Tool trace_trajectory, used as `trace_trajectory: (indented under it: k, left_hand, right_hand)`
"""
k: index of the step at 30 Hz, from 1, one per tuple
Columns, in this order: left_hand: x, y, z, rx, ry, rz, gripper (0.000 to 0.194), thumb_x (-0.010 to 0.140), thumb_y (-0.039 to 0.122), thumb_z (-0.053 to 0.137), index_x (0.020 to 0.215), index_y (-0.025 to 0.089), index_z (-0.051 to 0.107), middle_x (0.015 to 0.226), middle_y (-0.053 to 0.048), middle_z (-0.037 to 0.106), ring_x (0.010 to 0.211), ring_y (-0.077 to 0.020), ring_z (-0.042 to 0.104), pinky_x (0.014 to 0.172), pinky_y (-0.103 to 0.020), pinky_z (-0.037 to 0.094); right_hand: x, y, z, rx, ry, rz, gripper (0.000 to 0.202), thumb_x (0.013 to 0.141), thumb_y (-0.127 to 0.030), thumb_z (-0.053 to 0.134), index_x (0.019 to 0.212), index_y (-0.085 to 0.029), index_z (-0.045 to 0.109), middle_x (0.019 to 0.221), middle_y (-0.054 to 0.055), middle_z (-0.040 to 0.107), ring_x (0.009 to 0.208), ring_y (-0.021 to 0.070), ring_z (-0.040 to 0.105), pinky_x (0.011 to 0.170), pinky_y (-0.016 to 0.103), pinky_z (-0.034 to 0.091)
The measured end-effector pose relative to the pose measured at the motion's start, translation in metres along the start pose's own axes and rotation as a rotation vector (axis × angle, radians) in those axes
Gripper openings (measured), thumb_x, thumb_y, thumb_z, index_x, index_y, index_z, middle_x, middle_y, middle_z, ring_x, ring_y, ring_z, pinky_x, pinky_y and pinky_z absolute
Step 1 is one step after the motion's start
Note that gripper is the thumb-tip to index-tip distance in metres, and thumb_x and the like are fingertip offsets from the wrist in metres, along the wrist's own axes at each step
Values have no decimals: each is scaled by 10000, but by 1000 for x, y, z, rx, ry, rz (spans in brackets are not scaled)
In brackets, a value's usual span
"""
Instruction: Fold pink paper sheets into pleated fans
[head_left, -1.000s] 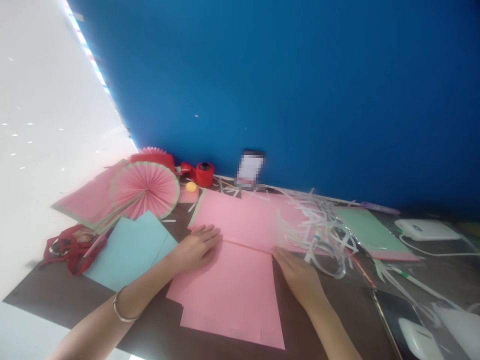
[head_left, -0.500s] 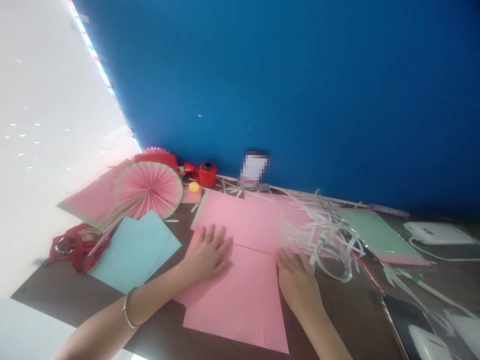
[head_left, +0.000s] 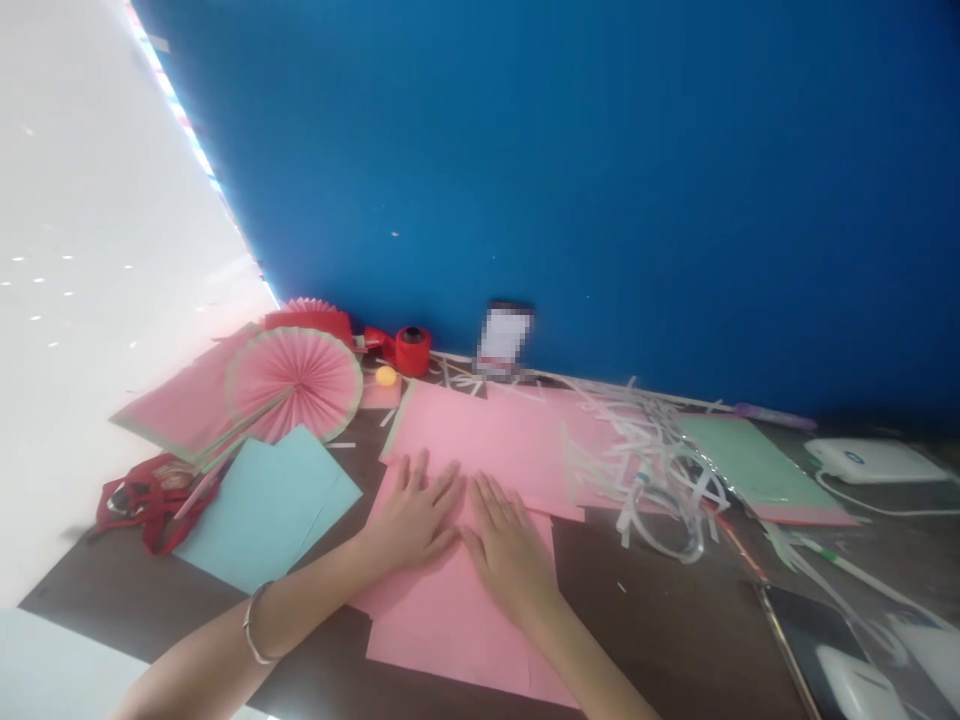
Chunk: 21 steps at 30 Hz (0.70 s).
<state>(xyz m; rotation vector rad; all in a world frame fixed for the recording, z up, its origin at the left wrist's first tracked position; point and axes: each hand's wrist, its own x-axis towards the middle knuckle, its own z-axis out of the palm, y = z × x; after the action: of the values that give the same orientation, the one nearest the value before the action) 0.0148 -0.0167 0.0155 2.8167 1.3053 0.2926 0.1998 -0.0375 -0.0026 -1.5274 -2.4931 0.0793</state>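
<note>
Several pink paper sheets [head_left: 480, 425] overlap on the dark table [head_left: 652, 610] in front of me. My left hand [head_left: 412, 515] lies flat on them with its fingers spread, a bracelet on the wrist. Beside it, my right hand [head_left: 506, 545] rests palm down on the pink paper, fingers stretched out and thumb apart, its thumb near the left one. Neither hand holds anything. Light blue sheets [head_left: 262, 505] lie left of my left forearm.
A round pleated pink fan [head_left: 300, 385] and a red strap bundle [head_left: 154, 500] are at the left. Red tape [head_left: 412, 352] stands near the blue wall [head_left: 555, 160]. White paper strips [head_left: 637, 450], a green packet [head_left: 757, 465], a phone [head_left: 814, 640] and a white device [head_left: 874, 460] are at the right.
My right hand has moved left from the right edge of the pink sheets to lie beside my left hand. The left hand stays almost in place.
</note>
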Motion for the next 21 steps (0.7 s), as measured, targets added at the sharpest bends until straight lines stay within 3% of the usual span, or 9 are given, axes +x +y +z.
trace_trajectory:
  k: [9, 15, 21]
  left_hand:
    - [0, 0, -5, -14, -15, -20, 551, 873, 435, 345, 1361, 179, 318, 1424, -93, 298, 1299, -421, 138, 994, -594, 186]
    - [0, 1, -8, -30, -16, -27, 566, 868, 446, 356, 1368, 185, 303, 1422, -92, 302, 1302, -411, 135, 992, -594, 192]
    - [0, 0, -4, -35, -12, -26, 569, 869, 436, 363, 1375, 187, 288, 1427, -85, 294, 1303, -410, 135, 998, -590, 187]
  right_hand:
    - [-16, 23, -6, -53, 19, 1, 576, 906, -359, 303, 1422, -170, 130, 1419, 71, 320, 1296, 204, 301, 1038, 416, 311]
    - [-38, 56, -12, -162, 9, 25, 599, 896, -370, 311, 1417, -120, 151, 1400, 113, 348, 1268, 222, 353, 999, 406, 368]
    - [-60, 92, -21, -233, 62, 55, 583, 887, -398, 297, 1395, -116, 243, 1369, 117, 401, 1255, 249, 372, 1006, 454, 337]
